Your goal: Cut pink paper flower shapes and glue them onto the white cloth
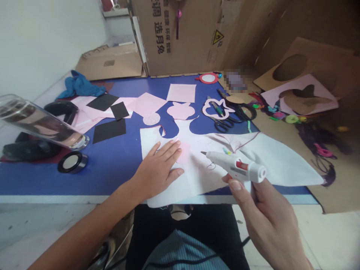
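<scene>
Flat on a large white cloth (194,176), my left hand (157,168) rests with its fingers stretched out and thumb apart. The cloth has curved cut-outs along its far edge and a faint pink patch beside my fingertips. My right hand (267,210) is wrapped round the handle of a white hot glue gun (239,165), held above the cloth with its dark nozzle pointing left. Just beyond the cloth lie a pink cloud-shaped piece (180,110) and a round glittery piece (151,119). A pink outline frame (209,110) sits on black-handled scissors (222,125).
A clear bottle (42,122) leans at the left, near its round cap (72,162). Black squares (109,130) and pink sheets (149,104) lie behind. Cardboard (191,45) walls the back. Small colourful trinkets (291,119) and a pink cut-out sheet (323,93) are at the right.
</scene>
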Available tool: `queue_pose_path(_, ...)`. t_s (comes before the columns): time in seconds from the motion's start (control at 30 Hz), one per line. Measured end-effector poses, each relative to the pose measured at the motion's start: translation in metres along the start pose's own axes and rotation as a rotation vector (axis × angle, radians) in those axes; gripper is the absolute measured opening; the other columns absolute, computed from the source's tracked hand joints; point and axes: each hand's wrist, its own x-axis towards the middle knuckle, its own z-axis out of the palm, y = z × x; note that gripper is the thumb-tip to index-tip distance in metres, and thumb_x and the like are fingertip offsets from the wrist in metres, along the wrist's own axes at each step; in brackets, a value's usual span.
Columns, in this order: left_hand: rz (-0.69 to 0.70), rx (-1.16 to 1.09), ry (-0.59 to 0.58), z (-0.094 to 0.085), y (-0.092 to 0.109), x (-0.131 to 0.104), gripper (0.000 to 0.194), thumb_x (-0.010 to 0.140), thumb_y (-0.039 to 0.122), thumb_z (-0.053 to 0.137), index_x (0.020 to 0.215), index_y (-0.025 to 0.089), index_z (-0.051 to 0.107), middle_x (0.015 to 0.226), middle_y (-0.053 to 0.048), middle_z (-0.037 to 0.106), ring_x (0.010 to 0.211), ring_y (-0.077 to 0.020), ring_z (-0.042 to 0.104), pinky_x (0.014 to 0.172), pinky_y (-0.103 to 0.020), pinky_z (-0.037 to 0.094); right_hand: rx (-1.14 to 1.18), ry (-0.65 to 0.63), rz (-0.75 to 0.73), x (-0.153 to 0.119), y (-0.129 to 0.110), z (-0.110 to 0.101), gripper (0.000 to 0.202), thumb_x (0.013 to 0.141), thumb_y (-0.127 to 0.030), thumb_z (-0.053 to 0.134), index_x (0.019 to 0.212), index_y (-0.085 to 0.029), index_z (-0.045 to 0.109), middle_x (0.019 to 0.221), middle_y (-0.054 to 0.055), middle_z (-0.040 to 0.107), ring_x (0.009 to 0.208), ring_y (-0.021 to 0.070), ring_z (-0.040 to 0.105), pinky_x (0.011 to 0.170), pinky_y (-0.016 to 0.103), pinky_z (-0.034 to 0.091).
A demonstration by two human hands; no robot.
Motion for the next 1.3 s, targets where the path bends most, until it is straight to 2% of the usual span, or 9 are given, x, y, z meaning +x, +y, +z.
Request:
queue_pose_path(0.2,0.002,0.006,0.002,0.005,0.001,0.001,0.068,0.117,0.059,0.030,0.167,0.016,0.047,0.179,-0.014,0.038,0.169,-0.0300,0.031,0.138,-0.058,0.023,0.011,0.007,-0.006,0.001,0.001,0.000,0.033,0.108,-0.050,0.062,0.125,-0.026,0.076,0.114,0.007,0.083,0.090,0.0261,0.077,0.069,0.033,0.059)
queue_pose_path(0.33,0.005,-0.011,-0.032,0.007,0.001,0.001,0.069,0.117,0.057,0.030,0.170,0.015,0.042,0.179,-0.014,0.038,0.169,-0.0293,0.031,0.139,-0.058,0.021,-0.004,0.004,-0.007,0.000,0.004,-0.001,0.034,0.108,-0.051,0.062,0.127,-0.026,0.076,0.116,0.007,0.083,0.089,0.0262,0.077,0.066,0.033,0.058)
queue_pose_path(0.5,-0.098,-0.015,0.043,-0.013,-0.017,-0.014,0.070,0.117,0.058,0.028,0.175,0.018,0.032,0.181,-0.014,0.034,0.170,-0.0312,0.027,0.138,-0.060,0.022,-0.022,0.026,0.050,-0.003,0.001,-0.002,0.037,0.107,-0.056,0.062,0.121,-0.025,0.078,0.109,0.007,0.083,0.092,0.0288,0.077,0.068,0.035,0.059)
queue_pose_path(0.63,-0.161,0.001,0.072,-0.027,-0.025,-0.029,0.071,0.117,0.058,0.028,0.173,0.016,0.036,0.181,-0.015,0.034,0.170,-0.0344,0.028,0.137,-0.063,0.022,-0.056,0.040,0.108,-0.005,0.001,0.000,0.041,0.106,-0.058,0.061,0.120,-0.024,0.079,0.097,0.007,0.081,0.083,0.0277,0.075,0.059,0.034,0.053)
queue_pose_path(0.77,-0.103,-0.031,0.016,-0.021,-0.010,-0.028,0.066,0.117,0.053,0.030,0.171,0.016,0.040,0.180,-0.015,0.036,0.169,-0.0325,0.030,0.137,-0.062,0.023,-0.042,0.005,0.042,-0.002,0.003,0.002,0.038,0.105,-0.057,0.063,0.115,-0.024,0.080,0.098,0.007,0.082,0.080,0.0261,0.075,0.057,0.032,0.052)
queue_pose_path(0.87,-0.088,-0.045,-0.007,-0.012,-0.002,-0.024,0.063,0.118,0.050,0.031,0.169,0.016,0.042,0.181,-0.014,0.035,0.170,-0.0308,0.028,0.138,-0.061,0.022,-0.033,0.013,0.032,-0.001,0.002,0.003,0.037,0.106,-0.056,0.063,0.118,-0.024,0.079,0.103,0.006,0.083,0.086,0.0267,0.076,0.062,0.032,0.055)
queue_pose_path(1.0,-0.094,-0.039,-0.041,-0.006,-0.003,-0.025,0.060,0.118,0.050,0.032,0.166,0.018,0.049,0.180,-0.012,0.036,0.170,-0.0301,0.029,0.138,-0.060,0.021,-0.022,0.021,0.038,-0.002,-0.003,0.003,0.039,0.107,-0.056,0.062,0.123,-0.025,0.078,0.103,0.005,0.083,0.086,0.0258,0.076,0.070,0.033,0.059)
queue_pose_path(1.13,-0.095,-0.050,-0.018,-0.005,-0.004,-0.027,0.061,0.118,0.049,0.034,0.169,0.017,0.043,0.181,-0.014,0.034,0.170,-0.0306,0.028,0.137,-0.061,0.023,-0.043,0.011,0.059,-0.004,-0.003,0.004,0.039,0.108,-0.057,0.060,0.119,-0.025,0.078,0.096,0.005,0.081,0.080,0.0253,0.074,0.065,0.034,0.056)
queue_pose_path(1.3,-0.040,-0.092,-0.002,-0.005,-0.001,-0.024,0.056,0.117,0.048,0.038,0.161,0.017,0.052,0.175,-0.014,0.046,0.166,-0.0328,0.037,0.136,-0.065,0.024,-0.039,0.020,0.081,-0.005,-0.004,0.003,0.040,0.108,-0.058,0.060,0.122,-0.024,0.077,0.103,0.007,0.083,0.091,0.0285,0.076,0.066,0.035,0.055)
